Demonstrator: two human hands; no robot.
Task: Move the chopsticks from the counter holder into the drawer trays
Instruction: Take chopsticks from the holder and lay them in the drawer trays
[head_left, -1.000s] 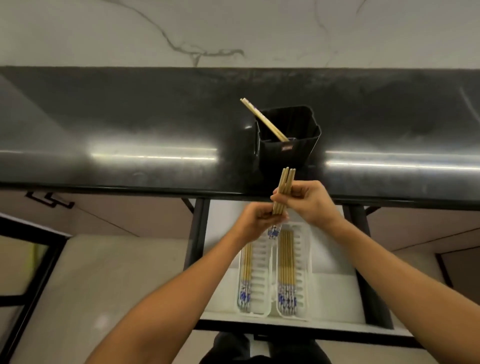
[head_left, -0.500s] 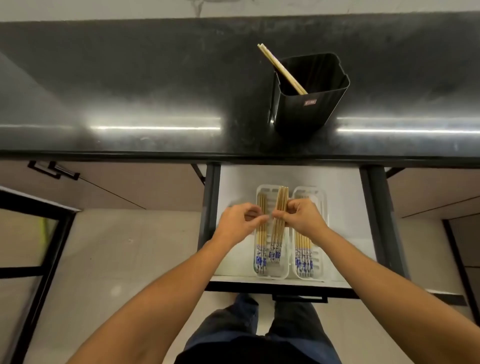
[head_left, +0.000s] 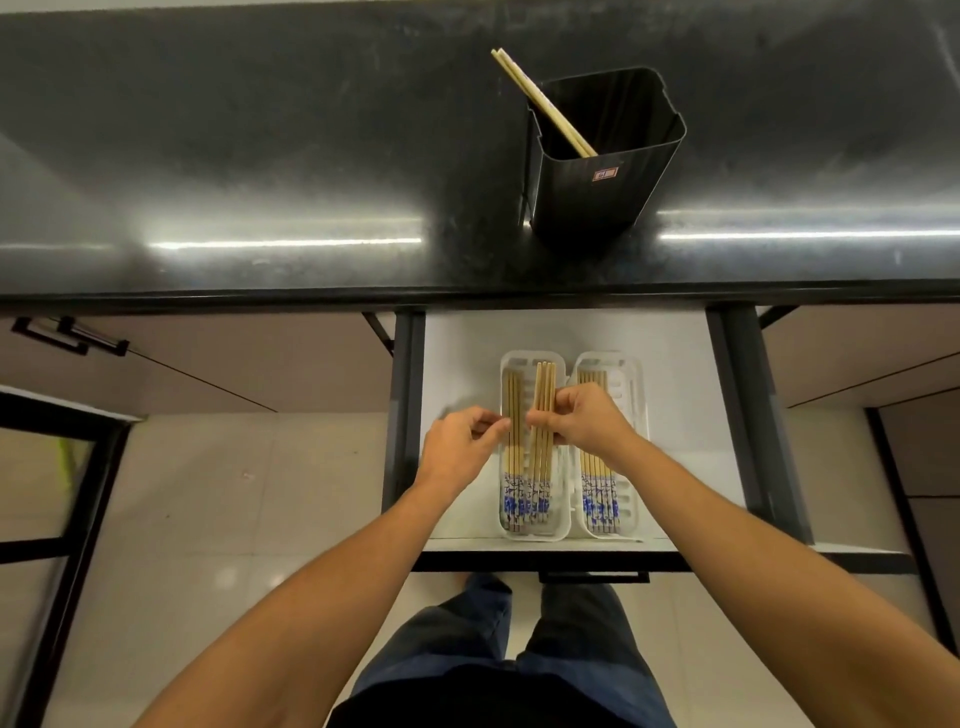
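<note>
My right hand (head_left: 587, 421), pinching the chopsticks (head_left: 544, 395), has come down onto the left tray (head_left: 519, 357), my left hand (head_left: 460, 444) curled at that tray's left rim, grip unclear, so this batch only needs releasing.

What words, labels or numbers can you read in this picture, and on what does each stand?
The sticker on the black holder: print too small and blurred to read.
Blue marks on the chopsticks in the drawer trays: a pattern, no readable characters.
Nothing else visible bears text.
</note>
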